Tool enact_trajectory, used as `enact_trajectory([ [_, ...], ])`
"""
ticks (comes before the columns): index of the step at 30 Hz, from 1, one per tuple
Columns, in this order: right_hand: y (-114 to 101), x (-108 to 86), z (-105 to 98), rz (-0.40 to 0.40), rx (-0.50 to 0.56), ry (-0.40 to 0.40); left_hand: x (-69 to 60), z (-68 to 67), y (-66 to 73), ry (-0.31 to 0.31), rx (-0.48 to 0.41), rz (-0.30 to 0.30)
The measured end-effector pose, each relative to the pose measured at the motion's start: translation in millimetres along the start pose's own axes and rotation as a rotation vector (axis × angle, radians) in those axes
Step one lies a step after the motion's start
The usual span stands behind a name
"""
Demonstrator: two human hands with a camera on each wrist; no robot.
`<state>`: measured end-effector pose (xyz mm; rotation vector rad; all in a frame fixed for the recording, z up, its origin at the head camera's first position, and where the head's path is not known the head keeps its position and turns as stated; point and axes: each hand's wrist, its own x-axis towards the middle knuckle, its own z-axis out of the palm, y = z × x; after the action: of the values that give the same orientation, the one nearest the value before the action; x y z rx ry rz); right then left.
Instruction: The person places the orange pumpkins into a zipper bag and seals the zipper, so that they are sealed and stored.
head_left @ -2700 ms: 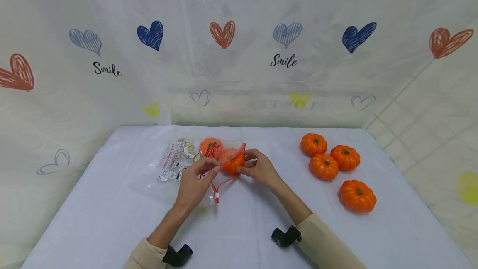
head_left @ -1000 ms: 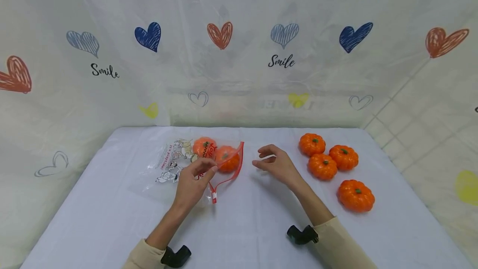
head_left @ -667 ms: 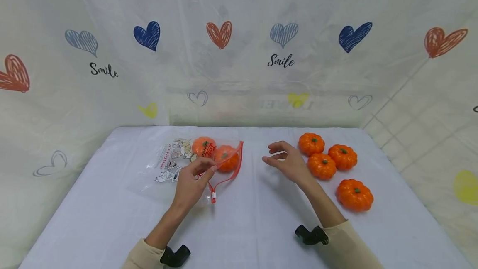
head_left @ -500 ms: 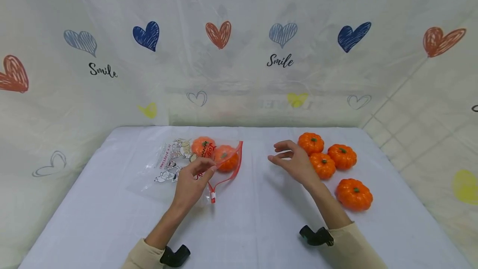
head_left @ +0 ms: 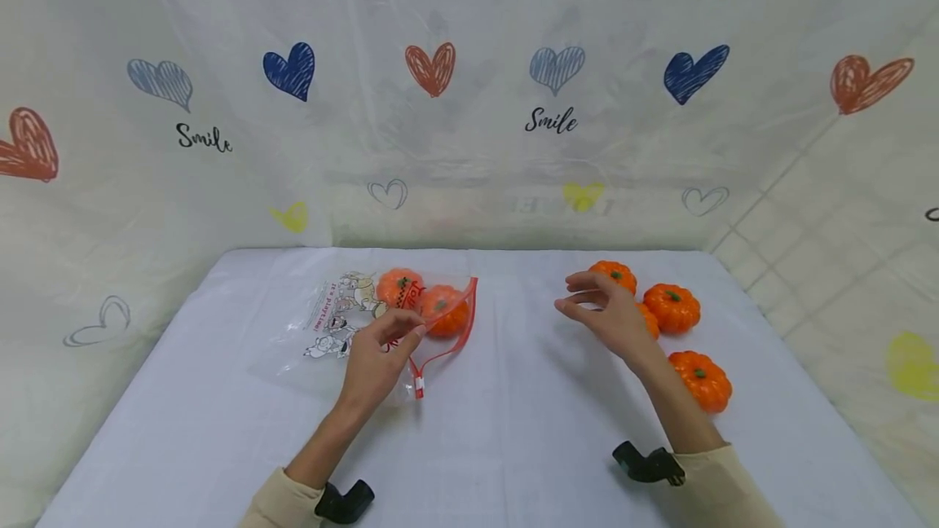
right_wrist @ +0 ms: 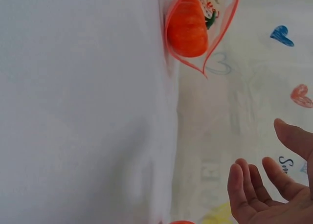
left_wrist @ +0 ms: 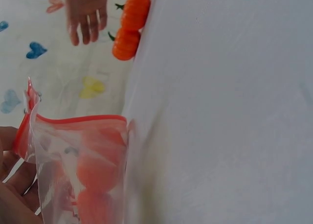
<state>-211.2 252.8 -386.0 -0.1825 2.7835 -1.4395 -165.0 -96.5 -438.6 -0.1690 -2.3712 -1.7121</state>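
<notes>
"What do you have on the left hand?"

"From my remote seat, I see its thumb and fingers pinching the lip of a clear, printed plastic bag with a red-edged mouth. The bag lies towards the far edge of the white cloth-covered worktop, left of the middle, with two round, ribbed orange pumpkins inside."

"And the right hand?"

"It holds nothing. I see it raised above the worktop, well apart from the left, fingers loosely bent and thumb apart from them. Near it are four loose orange pumpkins with green stems: three clustered by the far right corner (the hand partly hides two in my head view), one farther from the far edge, just behind the forearm."

"Anything beyond?"

"A pale, heart-printed backdrop."
</notes>
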Motion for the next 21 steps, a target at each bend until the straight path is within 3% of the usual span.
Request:
enact_trajectory([
  [11, 6, -3.0, -18, 0.034, -0.052, 0.031, 2.2, -0.2, -0.1, -0.001, -0.011, 0.015],
  [17, 6, -7.4, -25, 0.111, -0.029, 0.023, 1.5, 0.0, 0.6, 0.005, -0.006, 0.001],
  [21, 12, -7.5, -28, 0.078, -0.010, 0.037, 0.7, 0.3, -0.3, 0.006, -0.008, -0.004],
])
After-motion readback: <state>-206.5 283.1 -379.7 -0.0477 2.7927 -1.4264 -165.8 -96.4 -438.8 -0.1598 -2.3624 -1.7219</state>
